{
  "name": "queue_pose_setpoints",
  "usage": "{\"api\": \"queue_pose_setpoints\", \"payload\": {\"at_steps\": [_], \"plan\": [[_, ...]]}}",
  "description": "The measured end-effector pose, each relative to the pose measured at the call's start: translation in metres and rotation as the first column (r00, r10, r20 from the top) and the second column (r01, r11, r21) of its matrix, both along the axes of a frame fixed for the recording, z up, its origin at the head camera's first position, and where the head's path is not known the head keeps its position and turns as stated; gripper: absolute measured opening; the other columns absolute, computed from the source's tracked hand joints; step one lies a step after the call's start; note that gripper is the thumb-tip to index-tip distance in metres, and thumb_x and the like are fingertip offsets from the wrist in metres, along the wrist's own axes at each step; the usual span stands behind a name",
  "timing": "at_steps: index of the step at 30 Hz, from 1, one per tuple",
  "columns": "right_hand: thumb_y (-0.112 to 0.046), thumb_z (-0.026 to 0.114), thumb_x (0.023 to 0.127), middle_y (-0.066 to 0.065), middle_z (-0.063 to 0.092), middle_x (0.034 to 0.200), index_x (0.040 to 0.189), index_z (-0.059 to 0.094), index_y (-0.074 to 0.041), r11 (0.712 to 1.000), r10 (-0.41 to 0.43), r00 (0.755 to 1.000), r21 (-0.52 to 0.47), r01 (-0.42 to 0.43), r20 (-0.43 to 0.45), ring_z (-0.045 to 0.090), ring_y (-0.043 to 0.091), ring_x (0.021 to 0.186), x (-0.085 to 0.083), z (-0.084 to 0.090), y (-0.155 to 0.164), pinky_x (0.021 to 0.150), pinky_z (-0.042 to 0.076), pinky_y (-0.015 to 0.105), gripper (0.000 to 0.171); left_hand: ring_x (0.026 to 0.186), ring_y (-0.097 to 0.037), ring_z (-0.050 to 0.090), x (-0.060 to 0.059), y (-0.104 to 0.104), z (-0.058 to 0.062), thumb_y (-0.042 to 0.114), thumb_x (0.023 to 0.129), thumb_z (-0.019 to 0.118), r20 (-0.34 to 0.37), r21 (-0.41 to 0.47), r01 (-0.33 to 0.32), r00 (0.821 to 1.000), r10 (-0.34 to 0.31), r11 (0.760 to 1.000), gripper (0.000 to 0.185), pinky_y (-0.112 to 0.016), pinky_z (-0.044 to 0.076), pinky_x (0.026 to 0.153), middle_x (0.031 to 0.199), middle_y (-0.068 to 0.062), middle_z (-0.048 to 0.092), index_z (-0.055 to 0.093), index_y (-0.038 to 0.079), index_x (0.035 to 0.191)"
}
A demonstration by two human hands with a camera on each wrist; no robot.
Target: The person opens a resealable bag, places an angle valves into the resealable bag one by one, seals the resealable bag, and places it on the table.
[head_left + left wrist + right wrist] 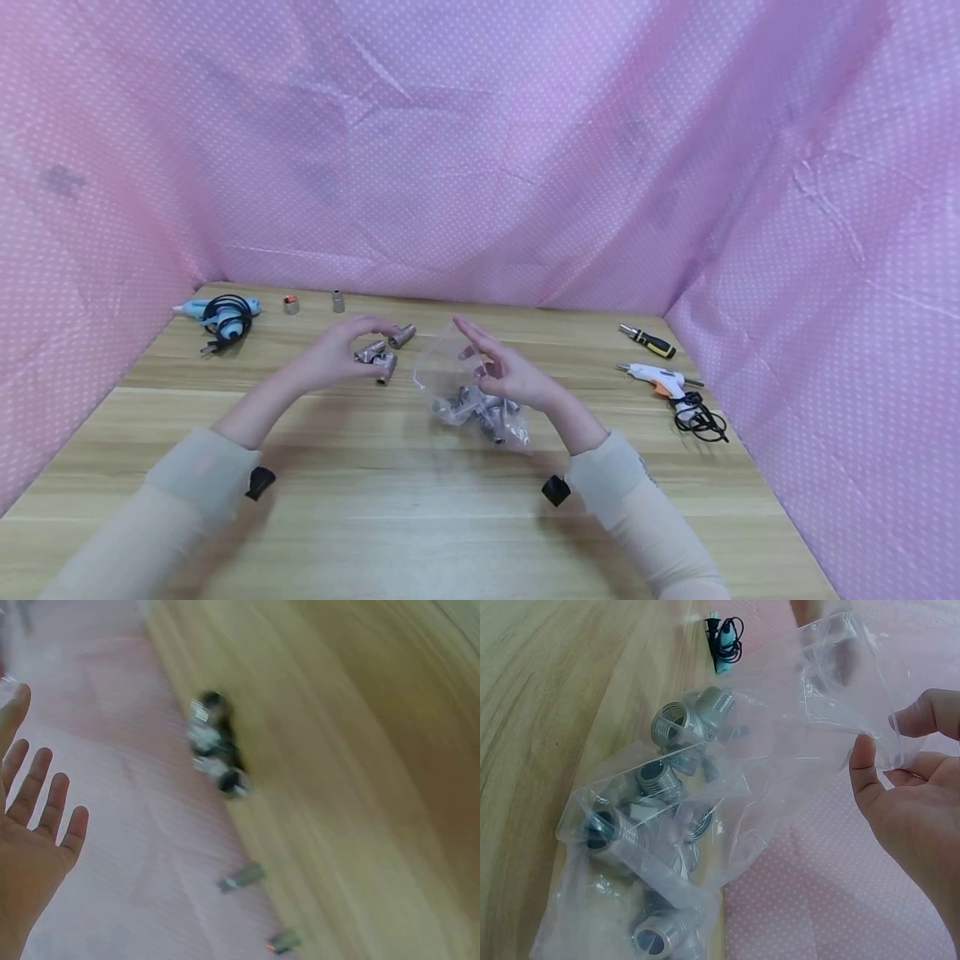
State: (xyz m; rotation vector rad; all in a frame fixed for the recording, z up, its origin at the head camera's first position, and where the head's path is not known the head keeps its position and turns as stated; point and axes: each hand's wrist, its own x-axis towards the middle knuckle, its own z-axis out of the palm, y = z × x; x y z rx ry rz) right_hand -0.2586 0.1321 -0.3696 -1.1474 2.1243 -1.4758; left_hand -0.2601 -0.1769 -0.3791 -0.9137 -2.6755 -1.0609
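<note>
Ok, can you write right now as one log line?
left hand: near loose metal fittings | right hand: holds clear bag | bag: more fittings inside | white glue gun: on table

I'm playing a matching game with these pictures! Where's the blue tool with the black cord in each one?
Head: the blue tool is at the table's far left.
Left wrist: not in this picture.
Right wrist: top middle, higher than the metal pieces in the clear bag.
Shared landmark: the pink cloth shows in all three.
</note>
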Motion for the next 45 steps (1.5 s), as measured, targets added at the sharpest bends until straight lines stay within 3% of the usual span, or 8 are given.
{"api": "queue_pose_setpoints", "payload": {"at_steps": [8, 14, 28, 37, 45], "plan": [[0.019, 0.051, 0.077, 0.006, 0.003, 0.159, 0.152, 0.009, -0.013, 1.0, 0.006, 1.0, -0.014, -0.005, 0.014, 0.039, 0.037, 0.12, 0.0, -0.001, 0.002, 0.075, 0.047, 0.018, 0.092, 0.122, -0.034, 0.044, -0.024, -0.014, -0.027, 0.016, 0.069, 0.084, 0.003, -0.041, -0.02, 1.0, 0.02, 0.999, 0.063, -0.059, 0.029, 0.105, 0.126, -0.012, 0.058, 0.057, 0.006, 0.124], [0.021, 0.049, 0.076, 0.006, 0.004, 0.158, 0.152, 0.009, -0.012, 1.0, 0.003, 1.0, -0.019, -0.003, 0.027, 0.037, 0.04, 0.12, 0.0, -0.001, 0.003, 0.075, 0.046, 0.019, 0.092, 0.126, -0.038, 0.039, -0.04, -0.018, -0.045, 0.025, 0.068, 0.083, 0.045, -0.186, -0.043, 0.998, 0.052, 0.982, 0.066, -0.062, 0.017, 0.109, 0.131, -0.017, 0.053, 0.057, 0.006, 0.126], [0.022, 0.048, 0.077, 0.006, 0.006, 0.158, 0.152, 0.01, -0.011, 1.0, -0.003, 0.999, -0.027, 0.004, 0.039, 0.037, 0.042, 0.118, 0.0, 0.0, 0.003, 0.074, 0.046, 0.019, 0.091, 0.13, -0.042, 0.029, -0.055, -0.02, -0.067, 0.037, 0.066, 0.083, 0.114, -0.253, -0.012, 0.993, 0.042, 0.967, 0.073, -0.069, 0.008, 0.107, 0.136, -0.021, 0.047, 0.057, 0.009, 0.128], [0.02, 0.049, 0.077, 0.003, 0.006, 0.158, 0.152, 0.01, -0.014, 1.0, -0.016, 0.999, -0.006, 0.016, 0.042, 0.038, 0.036, 0.121, 0.001, 0.001, 0.004, 0.076, 0.047, 0.024, 0.092, 0.127, -0.039, 0.035, -0.057, -0.021, -0.076, 0.036, 0.068, 0.083, 0.106, -0.247, -0.018, 0.993, 0.045, 0.969, 0.066, -0.064, 0.017, 0.107, 0.134, -0.018, 0.05, 0.059, 0.013, 0.125], [0.022, 0.049, 0.08, 0.004, 0.004, 0.158, 0.152, 0.01, -0.015, 1.0, -0.014, 0.999, -0.013, 0.014, 0.053, 0.037, 0.036, 0.123, 0.002, 0.0, 0.005, 0.072, 0.044, 0.017, 0.09, 0.115, -0.035, 0.044, -0.053, -0.021, -0.07, 0.029, 0.07, 0.083, 0.149, -0.166, -0.031, 0.987, 0.056, 0.986, 0.065, -0.059, 0.034, 0.099, 0.126, -0.017, 0.055, 0.058, 0.007, 0.125]]}}
